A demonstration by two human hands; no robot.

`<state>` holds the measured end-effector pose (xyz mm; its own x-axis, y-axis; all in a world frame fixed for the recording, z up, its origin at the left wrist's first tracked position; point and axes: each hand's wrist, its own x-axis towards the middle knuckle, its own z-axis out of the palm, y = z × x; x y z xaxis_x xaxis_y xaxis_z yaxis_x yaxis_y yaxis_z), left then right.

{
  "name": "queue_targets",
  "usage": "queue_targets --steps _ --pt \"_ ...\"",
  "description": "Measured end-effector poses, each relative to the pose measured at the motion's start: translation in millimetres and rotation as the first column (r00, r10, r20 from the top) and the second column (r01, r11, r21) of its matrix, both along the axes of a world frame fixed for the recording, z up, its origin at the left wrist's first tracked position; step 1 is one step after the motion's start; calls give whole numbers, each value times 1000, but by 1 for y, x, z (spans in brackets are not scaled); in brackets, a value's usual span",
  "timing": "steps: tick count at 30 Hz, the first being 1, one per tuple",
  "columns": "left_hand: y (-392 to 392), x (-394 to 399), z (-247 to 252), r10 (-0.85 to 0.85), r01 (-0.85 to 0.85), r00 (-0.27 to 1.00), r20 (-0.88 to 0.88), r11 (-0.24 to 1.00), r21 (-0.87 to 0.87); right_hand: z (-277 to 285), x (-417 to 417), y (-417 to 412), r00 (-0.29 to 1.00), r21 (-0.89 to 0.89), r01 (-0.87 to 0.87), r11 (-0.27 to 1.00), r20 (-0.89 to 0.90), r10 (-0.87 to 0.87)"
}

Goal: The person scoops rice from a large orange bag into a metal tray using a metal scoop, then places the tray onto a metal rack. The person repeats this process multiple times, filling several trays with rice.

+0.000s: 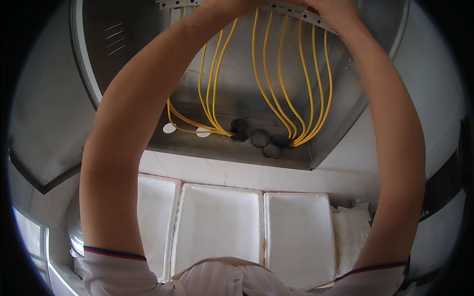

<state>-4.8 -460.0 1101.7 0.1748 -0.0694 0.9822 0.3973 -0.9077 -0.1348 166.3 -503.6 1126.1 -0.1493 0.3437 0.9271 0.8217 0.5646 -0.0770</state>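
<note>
Both of my arms reach up to a row of white modular breakers [294, 12] at the top edge of an open metal electrical cabinet [237, 77]. My left hand [237, 4] lies at the row, left of its right part, its fingers cut off by the picture's edge. My right hand [333, 9] is at the row's right part, its fingertips also mostly out of view. Yellow wires [283, 74] hang from the row in two bundles. They curve down to dark round openings near the cabinet's bottom. Whether either hand grips anything is hidden.
Beside two white round holes [169, 128], dark round pieces [259, 138] lie at the cabinet's bottom. An open cabinet door [48, 111] stands at left. Below are white foam boxes [218, 225] along a tiled wall [207, 170], with a pale sack [350, 236] to their right.
</note>
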Motion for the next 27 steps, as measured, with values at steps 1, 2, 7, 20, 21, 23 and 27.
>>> queue_targets --steps 1,2,7,20,21,23,27 --pt "-8 -3 4 -1 1 1000 19 999 -36 4 -11 -10 999 -15 17 1000 -35 -17" --pt "-10 -7 9 -15 15 1000 9 999 -37 7 -16 -18 997 -29 36 999 -68 -38" --pt "-4 -28 14 -103 93 994 -27 963 -251 8 -29 -10 998 -84 60 995 -19 -62" --pt "-111 -146 -242 203 706 690 695 25 -708 -61 -49 -99 900 356 46 933 390 -194" --pt "-105 -199 -282 344 809 547 763 16 -587 -102 -67 -123 937 239 -69 968 348 -19" --pt "-105 -336 -343 585 774 372 720 233 -589 -194 -107 -169 912 -44 -316 948 260 317" --pt "-108 -432 -320 323 868 -82 943 488 -91 -355 -106 -262 909 -546 -353 759 -10 416"
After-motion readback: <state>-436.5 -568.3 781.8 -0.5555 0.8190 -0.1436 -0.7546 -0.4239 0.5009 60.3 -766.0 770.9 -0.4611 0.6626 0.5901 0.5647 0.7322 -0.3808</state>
